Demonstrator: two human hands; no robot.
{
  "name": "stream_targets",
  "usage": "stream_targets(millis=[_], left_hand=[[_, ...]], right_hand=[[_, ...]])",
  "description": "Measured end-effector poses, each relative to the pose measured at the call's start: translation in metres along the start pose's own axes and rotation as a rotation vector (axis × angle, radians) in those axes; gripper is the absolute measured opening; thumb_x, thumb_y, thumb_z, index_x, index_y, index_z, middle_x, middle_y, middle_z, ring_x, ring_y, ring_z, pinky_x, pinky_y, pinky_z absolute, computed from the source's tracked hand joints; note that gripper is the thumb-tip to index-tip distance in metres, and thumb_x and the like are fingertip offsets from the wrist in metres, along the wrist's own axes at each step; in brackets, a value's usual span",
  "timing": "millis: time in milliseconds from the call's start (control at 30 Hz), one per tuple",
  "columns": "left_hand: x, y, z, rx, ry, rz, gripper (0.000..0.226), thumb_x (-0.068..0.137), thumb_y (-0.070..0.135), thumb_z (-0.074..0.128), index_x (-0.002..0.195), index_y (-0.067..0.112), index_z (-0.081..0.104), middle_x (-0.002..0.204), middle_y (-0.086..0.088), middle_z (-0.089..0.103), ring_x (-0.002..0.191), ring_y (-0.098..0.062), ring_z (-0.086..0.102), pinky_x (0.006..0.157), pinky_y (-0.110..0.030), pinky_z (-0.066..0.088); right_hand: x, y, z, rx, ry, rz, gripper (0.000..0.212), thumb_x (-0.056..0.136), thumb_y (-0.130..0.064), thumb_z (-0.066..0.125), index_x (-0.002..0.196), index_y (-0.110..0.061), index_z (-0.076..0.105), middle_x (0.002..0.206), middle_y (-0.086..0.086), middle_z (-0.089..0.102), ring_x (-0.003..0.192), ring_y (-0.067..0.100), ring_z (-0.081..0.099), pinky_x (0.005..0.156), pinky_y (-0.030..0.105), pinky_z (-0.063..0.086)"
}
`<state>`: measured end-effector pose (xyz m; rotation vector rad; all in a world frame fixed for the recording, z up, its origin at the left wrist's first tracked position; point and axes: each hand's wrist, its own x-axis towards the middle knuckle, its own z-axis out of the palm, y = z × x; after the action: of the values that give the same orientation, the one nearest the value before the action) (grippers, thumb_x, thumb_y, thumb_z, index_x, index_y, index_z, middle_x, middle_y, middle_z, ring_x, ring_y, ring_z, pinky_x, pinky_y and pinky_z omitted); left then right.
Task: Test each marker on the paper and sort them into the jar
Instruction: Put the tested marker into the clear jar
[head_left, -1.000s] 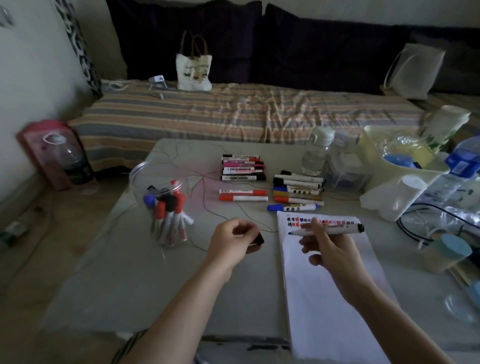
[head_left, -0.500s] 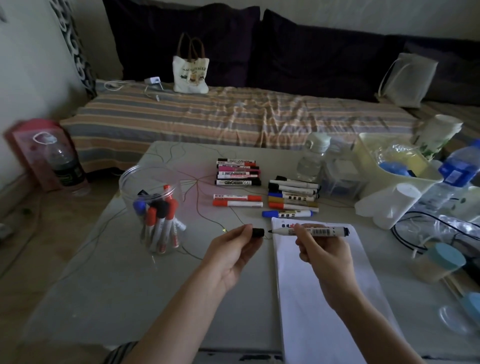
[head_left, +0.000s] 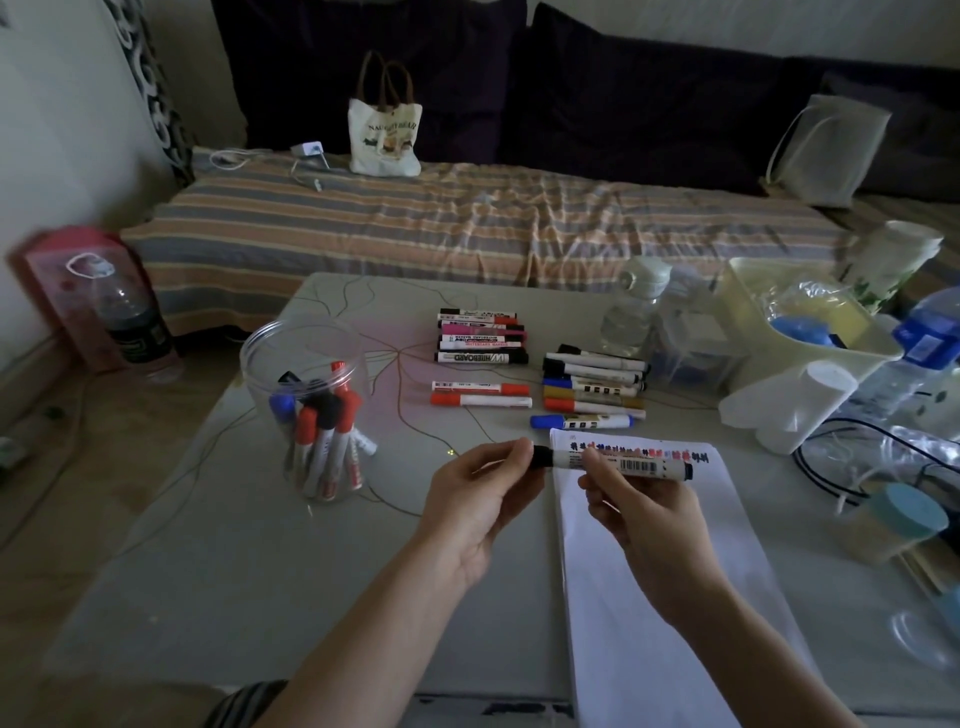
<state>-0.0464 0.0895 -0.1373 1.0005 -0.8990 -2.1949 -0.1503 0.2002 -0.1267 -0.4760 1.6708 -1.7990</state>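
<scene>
I note the grey surface (head_left: 208, 545), then white paper (head_left: 649, 597) with coloured test marks along its top edge. The clear round plastic jar (head_left: 306, 358) holds red, black and blue markers upright. My right hand (head_left: 644, 514) grips a white barcoded marker (head_left: 618, 461) above the paper; my left hand (head_left: 483, 499) pinches its black cap (head_left: 541, 456).

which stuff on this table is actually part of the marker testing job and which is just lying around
Part of the job:
- black marker, held in the right hand
- its cap, pinched by the left hand
- paper with test scribbles
- jar of sorted markers
- loose markers on the table

Just lying about:
- clear water bottle
- pale yellow tub
- tote bag
- blue-lidded container
</scene>
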Motion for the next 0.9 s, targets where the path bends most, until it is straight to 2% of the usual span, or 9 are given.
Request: stream_targets(millis=[100,267,400,500,567,633,733,833,900], left_hand=[[-0.003,-0.003,0.003,0.039,0.036,0.083,0.011,0.08,0.011,0.074,0.089,0.004,0.074,0.087,-0.012,0.075,0.076,-0.017,0.073,0.073,-0.023,0.059],[-0.002,-0.008,0.005,0.106,0.029,0.115,0.011,0.082,0.012,0.073,0.091,0.006,0.074,0.086,-0.009,0.076,0.08,-0.017,0.074,0.08,-0.025,0.058],[0.002,-0.006,0.007,0.066,0.017,0.117,0.011,0.085,0.011,0.069,0.094,0.006,0.074,0.09,-0.01,0.076,0.084,-0.018,0.073,0.082,-0.024,0.057],[0.012,0.0,0.006,-0.046,0.037,0.136,0.02,0.087,0.008,0.066,0.106,0.004,0.071,0.1,-0.012,0.074,0.092,-0.019,0.071,0.081,-0.023,0.056],[0.015,0.002,0.006,-0.108,0.042,0.159,0.022,0.089,0.002,0.063,0.11,0.003,0.068,0.103,-0.014,0.073,0.094,-0.02,0.07,0.078,-0.022,0.057],[0.016,0.001,0.007,-0.156,0.054,0.168,0.022,0.089,-0.001,0.061,0.11,0.003,0.067,0.103,-0.017,0.072,0.096,-0.026,0.071,0.078,-0.026,0.058],[0.017,-0.001,0.007,-0.125,0.094,0.2,0.018,0.089,0.0,0.064,0.106,0.006,0.067,0.101,-0.018,0.072,0.093,-0.027,0.072,0.078,-0.03,0.059],[0.016,-0.005,0.007,-0.017,0.067,0.214,0.032,0.083,0.001,0.071,0.11,0.018,0.066,0.096,-0.012,0.074,0.087,-0.019,0.072,0.081,-0.034,0.058],[0.016,-0.007,0.006,0.045,0.038,0.203,0.04,0.082,0.001,0.072,0.115,0.023,0.065,0.093,-0.01,0.075,0.088,-0.02,0.071,0.085,-0.036,0.058]], right_hand=[[-0.004,0.002,0.004,0.151,-0.04,0.028,0.012,0.072,-0.023,0.073,0.075,-0.012,0.069,0.069,0.006,0.063,0.068,0.018,0.058,0.071,0.031,0.048],[-0.007,0.007,0.006,0.205,-0.064,0.105,0.025,0.073,-0.023,0.07,0.079,-0.006,0.053,0.065,0.007,0.057,0.062,0.015,0.052,0.065,0.026,0.048],[-0.002,-0.001,0.005,0.24,-0.094,0.151,0.023,0.077,-0.024,0.068,0.086,-0.005,0.06,0.065,0.004,0.055,0.058,0.01,0.051,0.055,0.019,0.048],[0.001,-0.007,0.001,0.268,-0.089,0.167,0.036,0.08,-0.039,0.064,0.095,-0.006,0.065,0.073,0.006,0.063,0.065,0.013,0.058,0.06,0.024,0.051],[0.002,-0.007,-0.004,0.184,-0.031,0.152,0.038,0.081,-0.039,0.063,0.102,-0.008,0.069,0.08,0.009,0.068,0.071,0.015,0.063,0.07,0.029,0.052],[0.001,-0.005,-0.006,-0.009,-0.025,0.096,0.028,0.084,-0.03,0.064,0.102,-0.011,0.071,0.084,0.008,0.073,0.075,0.017,0.066,0.074,0.032,0.055],[-0.002,-0.002,-0.001,-0.315,-0.092,-0.02,0.011,0.091,-0.014,0.063,0.101,-0.015,0.069,0.082,0.001,0.076,0.072,0.012,0.069,0.069,0.024,0.057],[0.0,0.002,0.003,-0.434,-0.145,-0.073,0.011,0.09,-0.009,0.064,0.098,-0.017,0.064,0.079,-0.003,0.076,0.069,0.005,0.069,0.063,0.014,0.053],[0.001,0.006,0.004,-0.517,-0.191,-0.08,0.013,0.088,-0.01,0.067,0.098,-0.017,0.061,0.08,-0.004,0.076,0.069,0.004,0.069,0.061,0.013,0.051]])
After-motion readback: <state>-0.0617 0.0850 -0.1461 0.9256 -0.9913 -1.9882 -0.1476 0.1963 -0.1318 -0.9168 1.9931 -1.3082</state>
